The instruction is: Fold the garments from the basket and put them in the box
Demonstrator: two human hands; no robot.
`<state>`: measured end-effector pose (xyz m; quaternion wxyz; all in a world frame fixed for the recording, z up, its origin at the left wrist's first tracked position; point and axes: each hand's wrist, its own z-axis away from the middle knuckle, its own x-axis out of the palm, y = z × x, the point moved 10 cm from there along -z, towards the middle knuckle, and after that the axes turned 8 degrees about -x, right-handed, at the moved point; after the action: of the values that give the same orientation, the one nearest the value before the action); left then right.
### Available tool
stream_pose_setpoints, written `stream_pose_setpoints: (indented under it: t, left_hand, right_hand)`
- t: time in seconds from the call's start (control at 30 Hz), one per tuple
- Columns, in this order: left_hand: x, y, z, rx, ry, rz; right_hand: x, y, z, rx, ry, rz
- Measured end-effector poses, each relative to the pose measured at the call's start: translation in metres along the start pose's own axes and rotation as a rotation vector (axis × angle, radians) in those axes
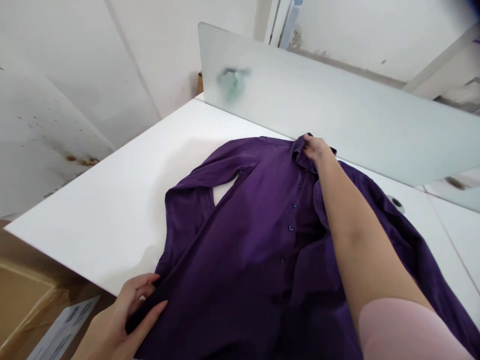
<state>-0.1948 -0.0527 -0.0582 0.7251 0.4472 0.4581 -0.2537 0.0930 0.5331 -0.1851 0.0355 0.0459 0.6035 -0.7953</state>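
A dark purple button-up shirt (247, 240) lies front side up on the white table (123, 210), its collar towards the frosted panel. Small square buttons run down its open front. My left hand (129, 312) grips the shirt's side edge at the lower left, cloth between thumb and fingers. At the far end my right hand (315, 149) is closed on the collar, and my forearm lies across the right front. The left-hand sleeve is bent down beside the body; the other sleeve stretches to the lower right. The shirt's bottom hem is out of view.
A frosted glass panel (337, 105) stands along the table's back edge. Near the right sleeve is a round cable hole (396, 202). Below the table's left edge sits a taped cardboard box (26, 300) with a white label. A stained white wall (67, 100) is at the left.
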Motion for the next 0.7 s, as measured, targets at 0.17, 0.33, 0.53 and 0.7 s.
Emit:
stream_pose_setpoints:
  t: [0.17,0.33,0.53,0.7]
  left_hand:
    - [-0.012,0.022,0.001,0.13,0.133,-0.141]
    - [-0.023,0.085,0.012,0.389,0.362,-0.284]
    - [-0.008,0.152,0.041,0.573,0.303,-0.029]
    - [0.063,0.192,0.053,0.722,-0.351,-0.033]
  right_hand:
    - [-0.006,-0.008,0.025,-0.076,-0.071,0.188]
    - [-0.02,-0.013,0.053,-0.182,-0.158,0.442]
    - [-0.021,-0.009,0.08,-0.373,-0.208,0.787]
    - [-0.019,-0.017,0.091,-0.504,-0.164,0.913]
